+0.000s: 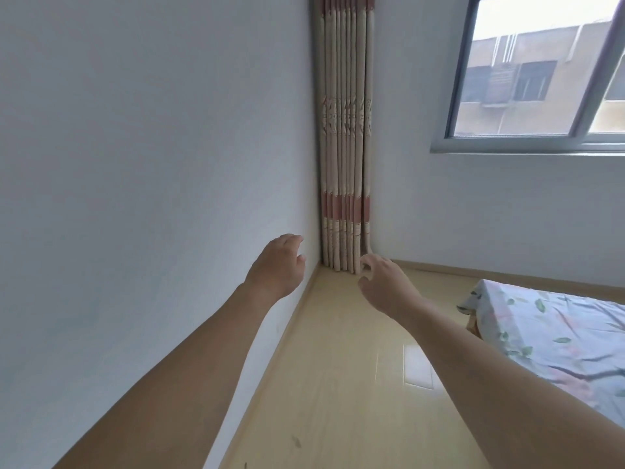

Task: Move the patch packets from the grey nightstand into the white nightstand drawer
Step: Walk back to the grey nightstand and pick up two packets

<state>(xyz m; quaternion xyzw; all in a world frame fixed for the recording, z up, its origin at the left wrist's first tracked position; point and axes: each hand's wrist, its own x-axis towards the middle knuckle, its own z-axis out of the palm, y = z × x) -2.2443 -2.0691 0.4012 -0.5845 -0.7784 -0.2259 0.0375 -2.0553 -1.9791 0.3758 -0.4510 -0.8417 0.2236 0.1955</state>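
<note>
Neither nightstand and no patch packets are in view. Both my arms reach forward toward the room's corner. My left hand (278,265) hovers in front of the white wall with its fingers loosely bent, holding nothing. My right hand (385,282) is stretched out over the floor near the bottom of the curtain, fingers loosely curled and empty.
A gathered beige curtain (346,147) with pink bands hangs in the corner. The white wall (152,147) runs along the left. A window (548,69) is at the upper right. A bed with a floral sheet (554,333) stands at the right; light wooden floor (338,384) lies between wall and bed.
</note>
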